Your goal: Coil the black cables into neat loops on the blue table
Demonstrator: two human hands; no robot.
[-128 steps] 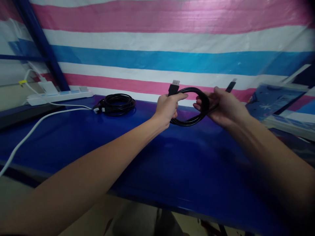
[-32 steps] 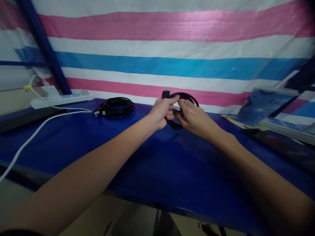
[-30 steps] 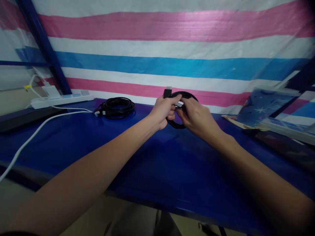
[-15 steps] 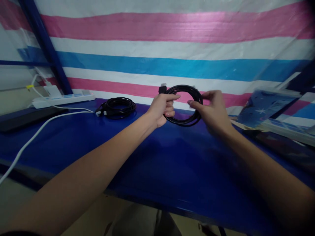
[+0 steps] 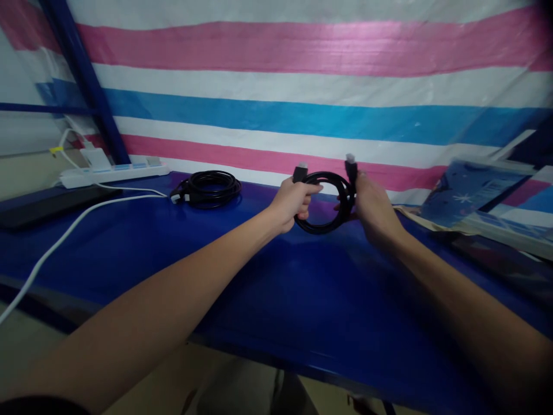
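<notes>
Both of my hands hold one coiled black cable [image 5: 325, 225] just above the blue table [image 5: 268, 288]. My left hand [image 5: 290, 202] grips the coil's left side, and one plug [image 5: 299, 172] sticks up past its fingers. My right hand [image 5: 372, 203] is closed on the coil's right side, where the second plug [image 5: 350, 166] points upward. The loop hangs between the two hands, small and round.
A second coiled black cable [image 5: 211, 187] lies on the table to the left. A white power strip [image 5: 114, 172] with white cords [image 5: 64, 227] sits at the far left. Blue printed packaging [image 5: 470, 193] lies at the right. A striped tarp [image 5: 302, 92] hangs behind.
My right hand has moved from the loop's near side to grip its right side, and the second plug now stands upright there. The coil sits a little lower.
</notes>
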